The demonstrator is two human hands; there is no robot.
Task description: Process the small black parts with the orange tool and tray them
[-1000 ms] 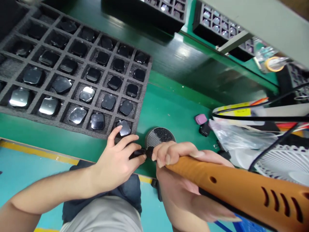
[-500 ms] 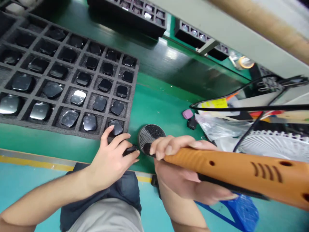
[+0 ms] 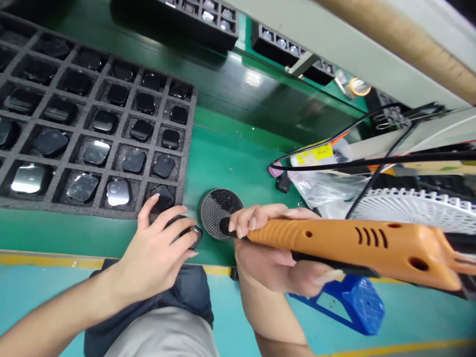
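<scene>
Nearest, at the counter's edge: left grip (image 3: 154,245), curled closed around a small dark watch body (image 3: 193,236), which is partly hidden by the fingers (image 3: 174,223) pressed over it. The index finger is raised and reaches toward the foam tray. Right grip (image 3: 269,258), wrapped around an orange tool (image 3: 334,243), probably a soldering iron, with the fingers (image 3: 256,215) lying along the top of its handle.

Tool tip (image 3: 225,226): black, held over a round perforated pad (image 3: 211,213); I cannot tell whether the two touch.

Handling, as I judge it: the watch body should be light and stiff, with slick, fragile glass, so I would take it by its edges. The tool looks light, and its orange handle is the place to hold.

Just beyond: foam tray (image 3: 188,163), a grid of cells with a square glass panel (image 3: 162,197) in each cell visible, lying on the green counter (image 3: 226,153).

To the right of the pad: pink item (image 3: 274,171), black item (image 3: 283,183), plastic bag (image 3: 323,186), white fan guard (image 3: 416,208).

Below the counter: blue stool (image 3: 362,305).

Farthest: dark racks (image 3: 197,15) of small parts and a tape roll (image 3: 359,87).
</scene>
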